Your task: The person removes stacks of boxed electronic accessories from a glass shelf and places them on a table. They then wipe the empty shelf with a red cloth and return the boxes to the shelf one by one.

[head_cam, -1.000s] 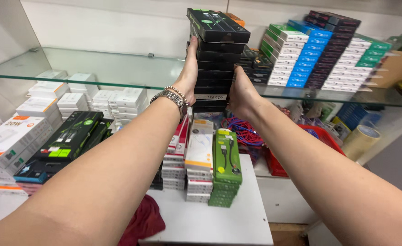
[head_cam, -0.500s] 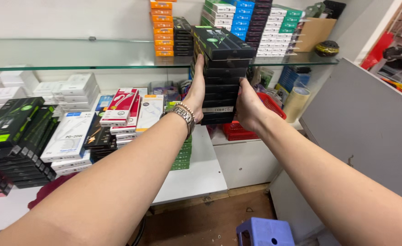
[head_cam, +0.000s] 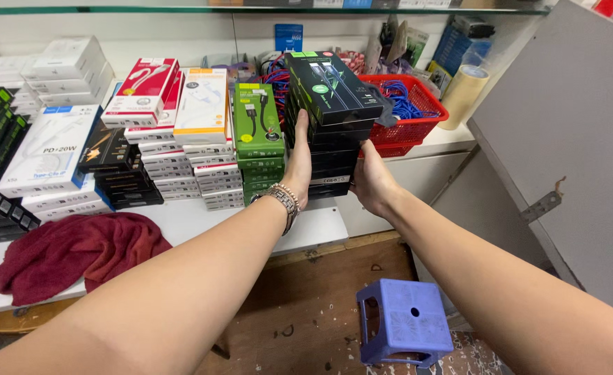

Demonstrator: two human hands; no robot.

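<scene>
Head view — red basket [head_cam: 417, 114], blue cables [head_cam: 398, 97] inside

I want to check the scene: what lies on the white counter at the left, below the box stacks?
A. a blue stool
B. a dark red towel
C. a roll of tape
B: the dark red towel lies crumpled on the white counter, left of both hands.

I see green boxes [head_cam: 258, 132] crowding just left of my stack [head_cam: 331, 125]; red basket [head_cam: 407, 111] blocks behind; open floor below.
</scene>
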